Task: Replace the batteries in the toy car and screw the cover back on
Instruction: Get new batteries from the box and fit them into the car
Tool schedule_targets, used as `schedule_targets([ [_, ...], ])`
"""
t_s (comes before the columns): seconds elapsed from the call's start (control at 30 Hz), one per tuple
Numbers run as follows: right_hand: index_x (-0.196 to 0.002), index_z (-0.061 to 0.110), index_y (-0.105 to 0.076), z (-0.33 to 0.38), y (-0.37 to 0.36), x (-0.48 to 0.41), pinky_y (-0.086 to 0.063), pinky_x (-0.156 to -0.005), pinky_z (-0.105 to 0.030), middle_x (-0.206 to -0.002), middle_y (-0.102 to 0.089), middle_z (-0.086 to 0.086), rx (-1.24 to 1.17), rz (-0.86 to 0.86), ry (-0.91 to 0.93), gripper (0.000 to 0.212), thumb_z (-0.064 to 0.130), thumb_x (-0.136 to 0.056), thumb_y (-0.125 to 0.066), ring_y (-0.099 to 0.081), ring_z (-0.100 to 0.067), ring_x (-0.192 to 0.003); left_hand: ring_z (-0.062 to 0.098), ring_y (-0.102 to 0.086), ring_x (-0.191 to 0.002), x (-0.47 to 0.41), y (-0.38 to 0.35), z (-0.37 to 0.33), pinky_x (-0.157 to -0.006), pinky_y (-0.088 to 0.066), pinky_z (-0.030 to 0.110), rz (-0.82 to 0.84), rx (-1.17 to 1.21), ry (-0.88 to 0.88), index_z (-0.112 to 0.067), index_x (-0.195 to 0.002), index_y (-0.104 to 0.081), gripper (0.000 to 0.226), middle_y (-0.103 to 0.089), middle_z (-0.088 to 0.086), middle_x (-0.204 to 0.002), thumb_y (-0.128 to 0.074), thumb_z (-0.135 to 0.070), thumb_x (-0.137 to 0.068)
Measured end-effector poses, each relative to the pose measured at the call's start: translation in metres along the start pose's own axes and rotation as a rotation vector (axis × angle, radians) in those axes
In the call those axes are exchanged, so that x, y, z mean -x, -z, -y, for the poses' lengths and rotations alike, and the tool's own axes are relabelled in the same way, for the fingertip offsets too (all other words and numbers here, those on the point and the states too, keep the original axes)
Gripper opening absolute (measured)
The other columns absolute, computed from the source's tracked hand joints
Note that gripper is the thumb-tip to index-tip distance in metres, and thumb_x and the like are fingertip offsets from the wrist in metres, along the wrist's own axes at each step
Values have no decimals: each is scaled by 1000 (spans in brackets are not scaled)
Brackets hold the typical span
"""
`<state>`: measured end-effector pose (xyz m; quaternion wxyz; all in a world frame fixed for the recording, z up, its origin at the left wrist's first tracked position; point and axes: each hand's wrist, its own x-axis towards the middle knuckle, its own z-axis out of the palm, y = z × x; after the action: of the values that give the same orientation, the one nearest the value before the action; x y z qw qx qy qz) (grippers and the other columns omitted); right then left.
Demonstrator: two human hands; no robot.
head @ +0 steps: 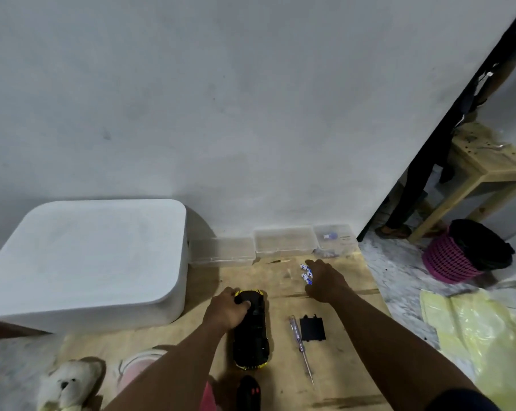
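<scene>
Board (344,369) — toy car (252,336) in left grip (225,310), batteries (305,275) by right grip (328,280)

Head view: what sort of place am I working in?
Probably a room in a home, with the work done at floor level: a plush toy and a pink basket sit on the floor, a plain white wall rises close behind, and a wooden table stands at right.

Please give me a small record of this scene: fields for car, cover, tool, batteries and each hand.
toy car: underside up on the wooden board
cover: off, lying right of the screwdriver
screwdriver: lying between toy car and cover
batteries: loose on the board, beyond the cover
left hand: grips the car's far end
right hand: open, beside the batteries
</scene>
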<state>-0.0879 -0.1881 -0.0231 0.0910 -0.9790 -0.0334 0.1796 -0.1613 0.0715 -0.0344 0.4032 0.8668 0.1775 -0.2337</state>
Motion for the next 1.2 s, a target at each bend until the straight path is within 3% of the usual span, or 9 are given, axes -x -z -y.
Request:
schedule_targets([
  [0.23, -142, 22, -38, 6, -17, -17, -50, -88, -36, -127, -52, -7, 5, -41, 2, 64, 25, -83, -64, -54, -30, -115, 31, -61, -106, 4, -6, 4, -92, -54, 42, 107, 178, 115, -17, -120, -56, 28, -62, 10, -120, -56, -32, -96],
  [0.4, -129, 21, -43, 10, -21, -26, -51, -80, -35, -117, -56, -5, -2, -73, 17, 53, 23, -80, -64, -60, -30, -104, 30, -61, -101, 4, -1, 3, -81, -53, 36, 153, 324, 142, -19, -121, -57, 22, -62, 9, -119, -49, -27, -102],
  [0.6, -120, 15, -51, 10, -30, -32, -53, -82, -37, -116, -53, -8, 67, -71, 38, 34, 17, -87, -58, -61, -31, -99, 28, -65, -106, -3, 4, 10, -86, -55, 41, 184, 613, 178, -27, -130, -57, 29, -66, 4, -121, -50, -32, -102],
  [0.77, -122, 12, -49, 7, -43, -26, -49, -77, -38, -112, -53, -13, 88, -141, 20, 36, 4, -87, -49, -62, -37, -95, 27, -66, -102, -3, 15, 8, -80, -56, 40, 181, 743, 197, -35, -116, -55, 15, -68, 5, -115, -48, -33, -103],
  [0.83, -117, 13, -51, 8, -40, -25, -47, -75, -35, -108, -54, -13, 61, -129, 18, 34, 2, -85, -48, -62, -38, -95, 28, -67, -104, -5, 17, 8, -79, -56, 39, 171, 740, 182, -33, -123, -55, 22, -69, 6, -115, -48, -35, -103],
  [0.93, -95, 10, -58, 8, -33, -20, -39, -66, -28, -91, -60, -14, -162, -129, -24, 18, 1, -81, -54, -63, -38, -87, 28, -68, -104, -6, 17, 6, -79, -57, 39, 172, 738, 165, -31, -131, -54, 29, -71, 6, -115, -48, -36, -103],
  [1.03, -78, 12, -60, 12, -16, -10, -38, -46, -25, -71, -58, -8, -651, -48, -197, 11, 2, -76, -64, -54, -23, -52, 30, -67, -102, 1, 23, -1, -69, -56, 35, 183, 734, 161, -33, -130, -53, 28, -69, 7, -117, -47, -37, -103],
  [1.1, -84, 8, -61, 14, 3, 1, -32, -41, -22, -66, -51, -9, -912, 164, -202, 14, 4, -77, -72, -41, -15, -41, 31, -66, -100, 5, 27, -6, -69, -53, 34, 200, 750, 158, -33, -131, -52, 28, -68, 7, -118, -47, -35, -103],
  [1.2, -97, 3, -64, 21, 32, 17, -29, -40, -20, -81, -57, -10, -1014, 380, -119, 27, 21, -83, -78, -36, -8, -44, 29, -65, -95, 10, 36, -14, -75, -51, 36, 217, 789, 140, -30, -130, -52, 27, -68, 8, -118, -46, -31, -104],
])
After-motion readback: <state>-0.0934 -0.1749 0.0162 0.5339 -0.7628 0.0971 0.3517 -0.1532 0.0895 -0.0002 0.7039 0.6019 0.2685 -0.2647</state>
